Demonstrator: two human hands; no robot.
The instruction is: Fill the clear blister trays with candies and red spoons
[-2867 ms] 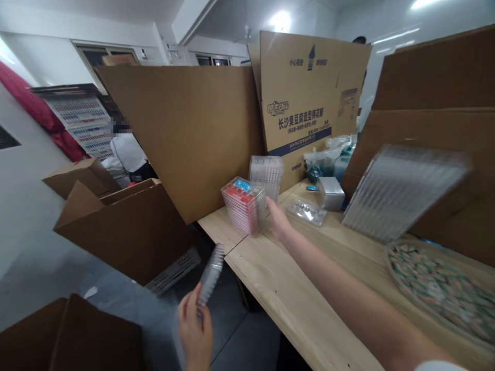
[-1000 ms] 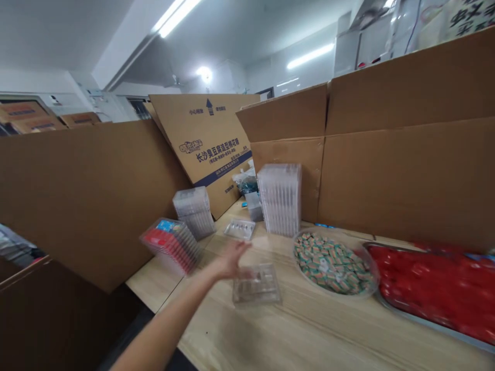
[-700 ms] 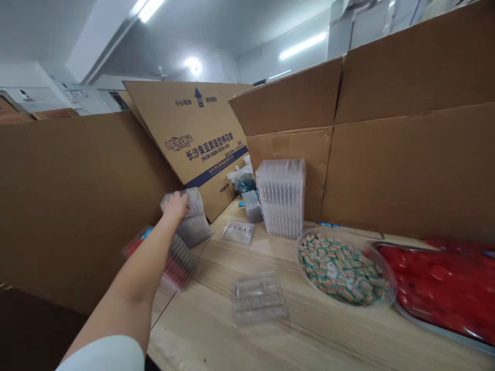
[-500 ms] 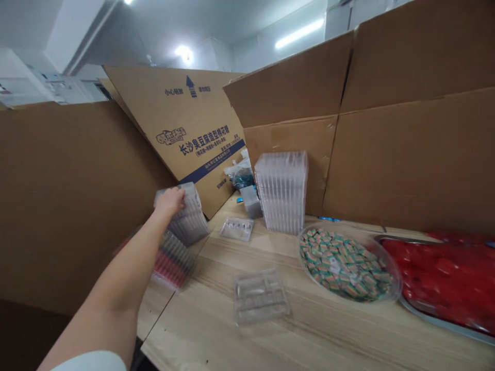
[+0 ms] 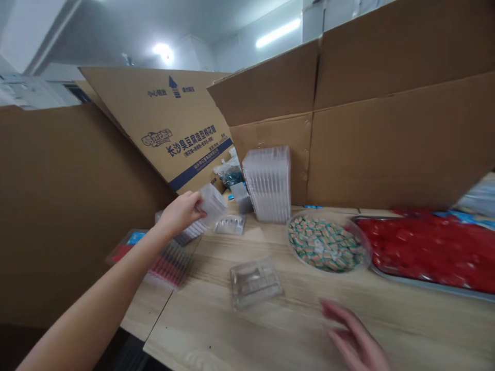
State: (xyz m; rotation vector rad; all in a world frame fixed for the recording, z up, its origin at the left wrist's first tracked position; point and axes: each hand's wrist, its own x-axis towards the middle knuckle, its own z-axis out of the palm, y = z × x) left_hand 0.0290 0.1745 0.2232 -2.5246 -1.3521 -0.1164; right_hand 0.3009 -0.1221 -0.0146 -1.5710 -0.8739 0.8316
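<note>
My left hand point(image 5: 178, 214) is shut on a clear plastic blister tray point(image 5: 212, 202), raised over a lower stack of clear trays point(image 5: 181, 233) that it partly hides. Just beyond and below that arm lies a stack of trays with red and blue packaging point(image 5: 170, 264). My right hand point(image 5: 351, 335), blurred at the bottom right, has its fingers apart and holds nothing. It is nearest to a loose clear tray point(image 5: 255, 283) on the wooden table point(image 5: 201, 324). A small clear tray point(image 5: 230, 224) lies farther back, and a tall stack of clear trays point(image 5: 266, 184) stands by the cardboard.
A round clear dish of small striped pieces point(image 5: 327, 243) sits next to a metal tray of red items point(image 5: 425, 252). Cardboard sheets point(image 5: 386, 134) and a printed carton flat point(image 5: 166, 123) wall the table's back. A small grey box point(image 5: 242, 198) and plastic bags point(image 5: 228, 172) stand behind.
The view has swung right. My left hand has gone from the loose tray to the lower stack and lifted a tray off it. My right hand has come into view.
</note>
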